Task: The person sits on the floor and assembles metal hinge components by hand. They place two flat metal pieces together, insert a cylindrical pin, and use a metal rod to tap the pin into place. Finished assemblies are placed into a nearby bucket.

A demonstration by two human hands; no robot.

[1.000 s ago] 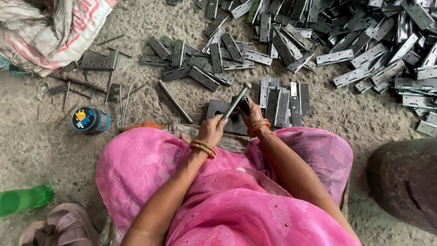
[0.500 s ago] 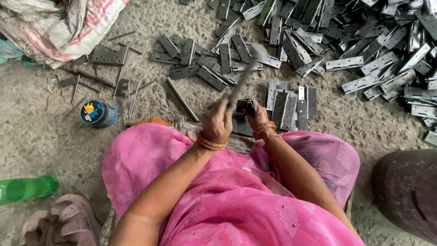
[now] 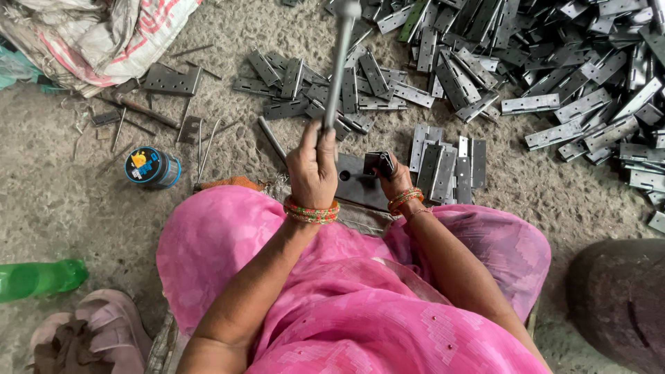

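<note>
Left hand (image 3: 313,168) is clamped on the hammer (image 3: 339,69), raised, handle running up and away. Right hand (image 3: 395,181) pinches the hinge (image 3: 379,163) upright on the plate (image 3: 357,183), just right of the left hand.

Soft even daylight, faint shadows, sharp focus.

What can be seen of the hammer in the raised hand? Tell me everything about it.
The hammer looks all metal: a long, thin grey shaft with a small grey head at the top edge of the view, blurred. It stands nearly upright, raised high above the dark metal plate on the ground. The left hand closes its grip round the bottom of the shaft; nothing else touches it. Below it, the right hand holds a small folded metal hinge on that plate.
</note>
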